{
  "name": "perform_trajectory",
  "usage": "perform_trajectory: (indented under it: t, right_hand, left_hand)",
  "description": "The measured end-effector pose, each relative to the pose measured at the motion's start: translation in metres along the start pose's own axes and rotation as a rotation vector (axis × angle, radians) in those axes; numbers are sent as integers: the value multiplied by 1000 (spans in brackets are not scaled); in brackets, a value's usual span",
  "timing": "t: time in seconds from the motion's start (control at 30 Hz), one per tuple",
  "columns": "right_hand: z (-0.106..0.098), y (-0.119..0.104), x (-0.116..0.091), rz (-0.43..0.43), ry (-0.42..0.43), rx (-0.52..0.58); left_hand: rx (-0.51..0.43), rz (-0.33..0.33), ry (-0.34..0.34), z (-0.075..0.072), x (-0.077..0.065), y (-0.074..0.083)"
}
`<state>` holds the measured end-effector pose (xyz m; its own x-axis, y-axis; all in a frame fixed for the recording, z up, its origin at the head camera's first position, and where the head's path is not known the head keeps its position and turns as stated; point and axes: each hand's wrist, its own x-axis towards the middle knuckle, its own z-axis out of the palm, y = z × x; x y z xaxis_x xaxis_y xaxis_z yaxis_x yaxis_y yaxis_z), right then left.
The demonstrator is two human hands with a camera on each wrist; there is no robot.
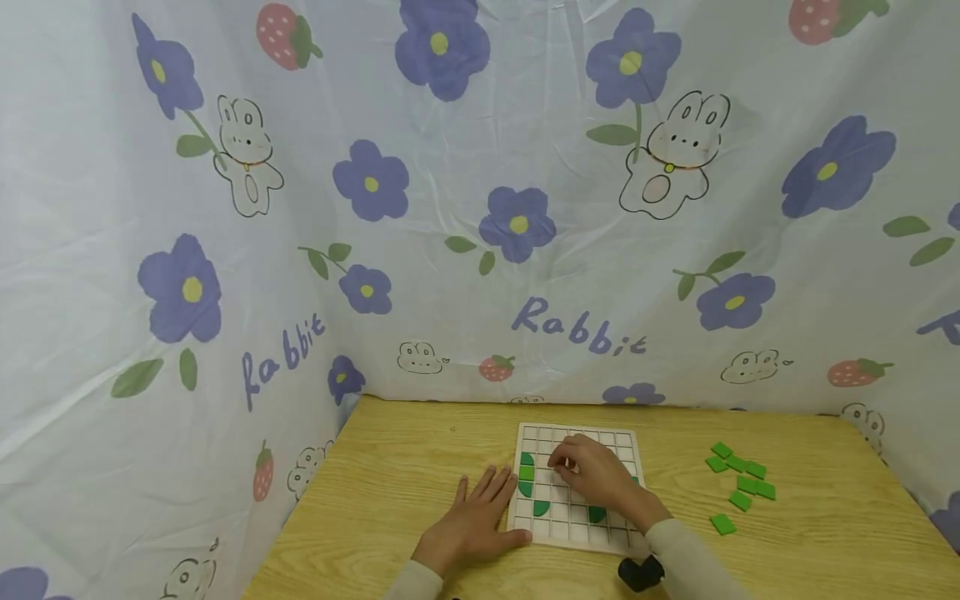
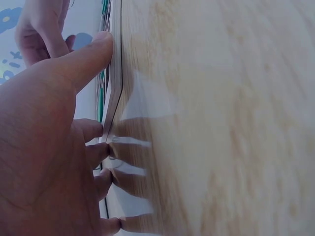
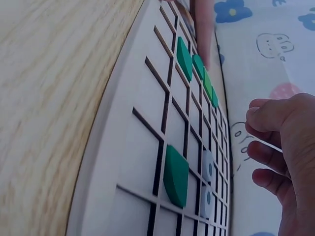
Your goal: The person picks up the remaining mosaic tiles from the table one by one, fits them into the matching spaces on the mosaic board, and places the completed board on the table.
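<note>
A white gridded board (image 1: 573,545) lies on the table with several dark green rounded pieces (image 1: 542,507) in its cells. One light green square tile (image 1: 527,472) sits among them in the left column. Two pale grey pieces with round marks (image 3: 207,167) show in the right wrist view. My left hand (image 1: 472,521) lies with fingers spread at the board's left side, thumb at its near left corner. Over the middle of the board is my right hand (image 1: 592,471), fingers bent and thumb close to the index finger. I cannot tell whether a small piece is between them.
To the right of the board, several loose light green square tiles (image 1: 740,500) are scattered on the wooden table (image 1: 390,467). A black object (image 1: 641,573) is near the right wrist. A patterned white curtain (image 1: 450,275) rises behind the table and along its left side.
</note>
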<state>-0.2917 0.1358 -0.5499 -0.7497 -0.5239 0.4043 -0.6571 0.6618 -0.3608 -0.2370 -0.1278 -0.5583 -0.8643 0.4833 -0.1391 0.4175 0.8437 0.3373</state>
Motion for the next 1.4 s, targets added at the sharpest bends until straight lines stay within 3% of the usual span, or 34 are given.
perform_trajectory:
  t: [0.47,0.73,1.07,1.4]
  right_hand:
    - [-31,32,-33,4,122,8]
    - [-56,47,-51,120,132,-21]
    - [-77,78,-77,116,231,-42]
    - [-95,102,-100,219,242,-109]
  left_hand:
    - [1,9,10,4,-3,1]
    - [-8,18,11,5,-5,1]
    - [-4,13,14,9,-4,-1]
    - [-13,8,15,11,-5,0]
